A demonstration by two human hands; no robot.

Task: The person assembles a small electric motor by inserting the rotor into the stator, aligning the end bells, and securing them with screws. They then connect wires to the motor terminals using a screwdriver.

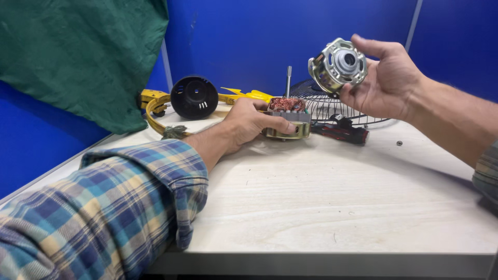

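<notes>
Copper windings show at the top of the squat metal fan motor with its brass-coloured base (288, 118), and we take that motor as our landmark on the pale wooden table (332, 197). Our left hand (249, 123) wraps it from the left side, fingers curled around the casing and thumb on top, clamped on it while it sits on the table. A thin steel shaft (289, 81) stands straight up out of the motor.

Above and to the right of the motor, our right hand (386, 80) holds the round silver metal end cover with slotted openings and a central bearing hole (339, 65) in the air; thumb and fingertips pinch its rim, fingers spread around it, the open face turned toward us.

Just behind and right of the motor lies the black wire fan guard (337, 106), and touching the guard's near edge is a red-and-black handled tool (342, 133). Farther right of the motor a small dark screw (399, 142) lies alone. Left of the motor sits a black plastic cup-shaped housing (194, 97), inside a yellow plastic ring frame (154, 116); a yellow fan blade (246, 94) shows behind the motor. A green cloth (83, 52) hangs well up and left, against the blue partition wall (249, 36).
</notes>
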